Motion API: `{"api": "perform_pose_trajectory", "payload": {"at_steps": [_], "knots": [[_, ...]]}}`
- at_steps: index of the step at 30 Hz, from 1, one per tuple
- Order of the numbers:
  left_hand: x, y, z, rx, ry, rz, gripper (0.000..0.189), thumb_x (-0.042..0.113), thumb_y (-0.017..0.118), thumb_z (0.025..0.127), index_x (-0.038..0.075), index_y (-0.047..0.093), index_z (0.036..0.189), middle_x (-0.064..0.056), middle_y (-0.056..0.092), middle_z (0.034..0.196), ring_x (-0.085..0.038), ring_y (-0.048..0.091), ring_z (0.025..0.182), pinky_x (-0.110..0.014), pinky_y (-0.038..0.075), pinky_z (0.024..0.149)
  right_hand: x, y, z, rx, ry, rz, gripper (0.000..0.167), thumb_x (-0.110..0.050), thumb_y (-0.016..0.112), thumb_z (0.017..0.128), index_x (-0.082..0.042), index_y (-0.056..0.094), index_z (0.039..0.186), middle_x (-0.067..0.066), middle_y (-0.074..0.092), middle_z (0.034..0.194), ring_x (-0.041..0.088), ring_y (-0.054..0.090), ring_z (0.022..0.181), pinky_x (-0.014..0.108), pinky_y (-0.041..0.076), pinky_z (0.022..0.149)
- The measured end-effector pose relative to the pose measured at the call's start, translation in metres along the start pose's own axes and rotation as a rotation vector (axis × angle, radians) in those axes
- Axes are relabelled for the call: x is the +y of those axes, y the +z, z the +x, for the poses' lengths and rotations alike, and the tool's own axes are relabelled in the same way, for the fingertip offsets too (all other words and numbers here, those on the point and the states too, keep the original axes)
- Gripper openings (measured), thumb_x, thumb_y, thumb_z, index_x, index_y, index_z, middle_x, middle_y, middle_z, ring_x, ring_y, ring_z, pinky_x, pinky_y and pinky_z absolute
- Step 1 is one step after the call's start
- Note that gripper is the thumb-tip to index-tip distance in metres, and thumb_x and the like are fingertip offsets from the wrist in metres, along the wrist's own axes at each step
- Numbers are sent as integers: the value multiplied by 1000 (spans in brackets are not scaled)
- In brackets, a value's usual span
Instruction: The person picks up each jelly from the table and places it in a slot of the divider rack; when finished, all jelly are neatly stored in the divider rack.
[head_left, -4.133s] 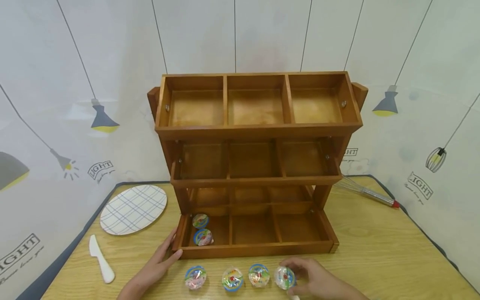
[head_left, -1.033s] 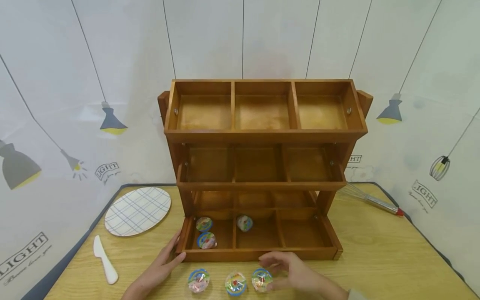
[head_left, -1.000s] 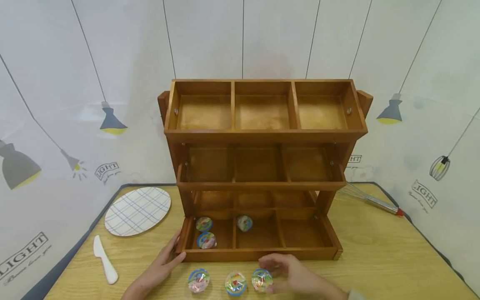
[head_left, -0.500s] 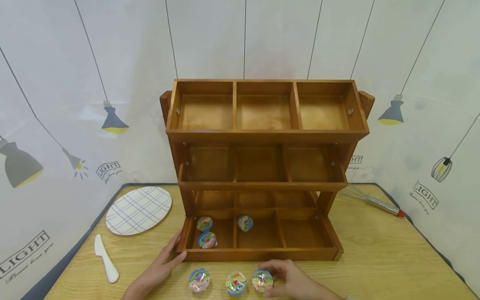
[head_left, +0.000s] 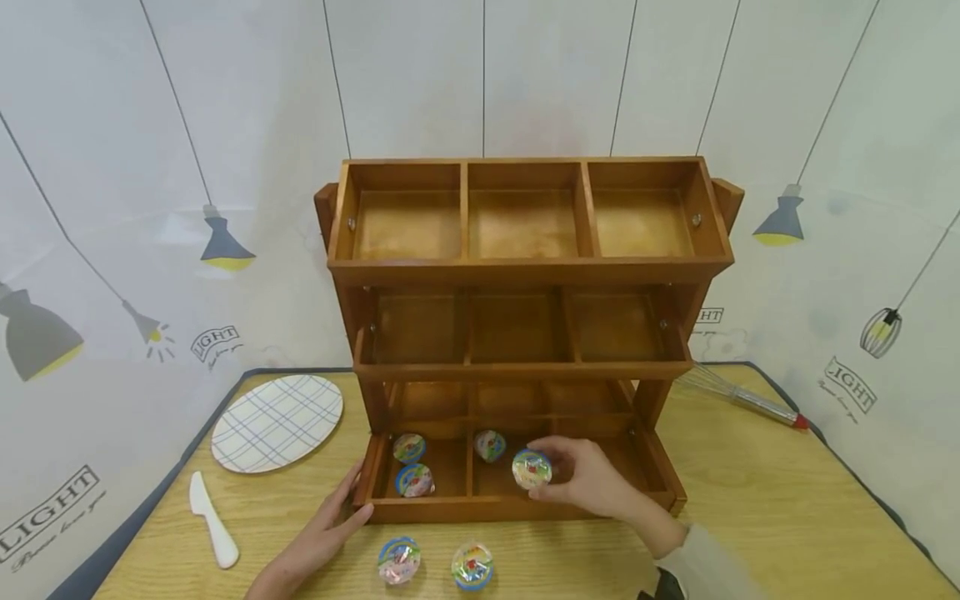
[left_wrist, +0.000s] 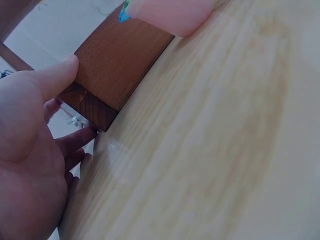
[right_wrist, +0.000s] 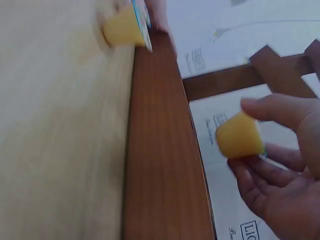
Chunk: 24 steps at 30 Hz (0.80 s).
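A three-tier brown wooden rack (head_left: 528, 272) has three compartments per tier. My left hand (head_left: 321, 537) grips the front left corner of its bottom tray, thumb on the front board, fingers along the side. Pinched between the thumb and fingers of my right hand (head_left: 592, 479) is a yellow jelly cup (right_wrist: 239, 136), foil lid up, over the bottom tray's middle compartment. Another jelly cup (head_left: 490, 446) sits at that compartment's back left. Two more, a back cup (head_left: 409, 448) and a front cup (head_left: 415, 481), fill the left compartment's left side.
On the table before the rack stand a pink jelly cup (head_left: 398, 560) and a yellow jelly cup (head_left: 472, 566). At the left lie a checked plate (head_left: 277, 423) and a white knife (head_left: 212, 521). A whisk (head_left: 750, 400) lies behind right.
One jelly cup went into the bottom middle compartment. Since then my right hand has picked the rightmost cup off the table and carried it up over that compartment. My left hand stays put.
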<state>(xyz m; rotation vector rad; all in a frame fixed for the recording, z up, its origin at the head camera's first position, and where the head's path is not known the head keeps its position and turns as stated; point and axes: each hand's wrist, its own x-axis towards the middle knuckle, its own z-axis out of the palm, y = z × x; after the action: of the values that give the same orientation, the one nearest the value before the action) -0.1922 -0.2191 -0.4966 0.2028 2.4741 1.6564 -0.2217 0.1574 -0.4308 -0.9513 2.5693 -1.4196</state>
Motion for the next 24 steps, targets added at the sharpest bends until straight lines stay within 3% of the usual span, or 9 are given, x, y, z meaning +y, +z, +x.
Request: {"api": "perform_pose_trajectory", "payload": {"at_steps": [4,8,15,20,24], "knots": [[0,0,1,-6,29,-7,67,24,51,90,20,12,144,-17,28,142,-31,19,133,-48,12,106,9,-5,24,-34,96,-184,48,-19,76,68,-1,58,108,6,65,92,11,60,76,20,48,64],[0,2,1,-18,39,-22,67,23,51,90,19,11,144,-19,25,143,-33,18,133,-52,10,106,16,0,38,-131,106,-316,44,-15,76,65,2,61,102,7,65,90,15,59,78,22,47,65],[1,2,0,-34,42,-38,66,24,51,90,21,12,143,-20,24,143,-35,16,133,-55,9,106,12,5,46,-269,170,-332,43,-13,75,65,3,61,102,9,63,92,17,56,80,29,47,67],[3,0,-2,-47,57,-29,65,24,48,91,20,10,143,-21,23,143,-38,13,134,-60,7,103,7,3,48,-309,209,-339,48,-13,74,68,3,58,110,10,61,102,21,55,88,36,48,74],[4,-2,-2,-56,44,-29,65,26,48,91,21,9,144,-21,21,144,-39,10,134,-62,5,103,4,2,48,-291,194,-321,55,-16,74,71,3,53,117,14,57,114,28,54,101,41,46,84]]}}
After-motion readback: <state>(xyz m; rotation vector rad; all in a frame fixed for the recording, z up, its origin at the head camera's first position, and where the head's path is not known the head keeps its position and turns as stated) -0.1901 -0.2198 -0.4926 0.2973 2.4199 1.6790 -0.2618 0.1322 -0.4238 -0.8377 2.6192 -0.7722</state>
